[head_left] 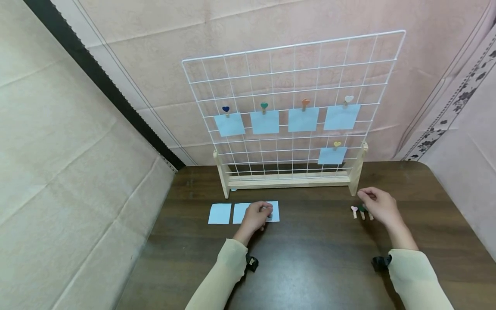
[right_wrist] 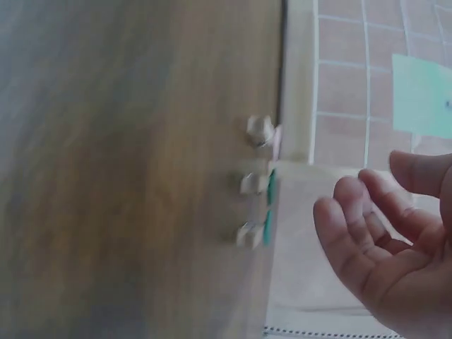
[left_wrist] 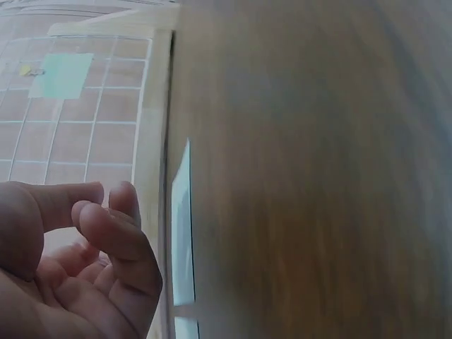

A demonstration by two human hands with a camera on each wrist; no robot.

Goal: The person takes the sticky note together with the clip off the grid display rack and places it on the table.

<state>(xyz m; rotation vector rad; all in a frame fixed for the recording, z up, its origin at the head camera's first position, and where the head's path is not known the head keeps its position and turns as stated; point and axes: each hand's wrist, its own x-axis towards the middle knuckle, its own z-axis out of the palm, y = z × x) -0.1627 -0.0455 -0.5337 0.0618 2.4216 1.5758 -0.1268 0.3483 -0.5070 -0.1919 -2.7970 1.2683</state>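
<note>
My left hand [head_left: 256,215] hovers over the light-blue paper cards on the table, covering parts of the middle card [head_left: 239,212] and the right card [head_left: 275,212]. Its fingers are loosely bent and nothing shows between them in the left wrist view. Farther left lies another card [head_left: 219,214]. Above a short row of small wooden clothespins, my right hand [head_left: 379,205] is held with bent fingers and no object in it. One clothespin has a pink heart [head_left: 354,209], another a green heart [head_left: 362,209]; the hand partly hides the rest of the row.
Behind the cards stands a white wire grid [head_left: 294,88] in a wooden stand [head_left: 288,183]. Several blue cards hang on it from heart clothespins, such as the upper-left card [head_left: 229,125] and the lower-right card [head_left: 332,156]. Cloth curtains [head_left: 97,142] surround the brown table [head_left: 310,267].
</note>
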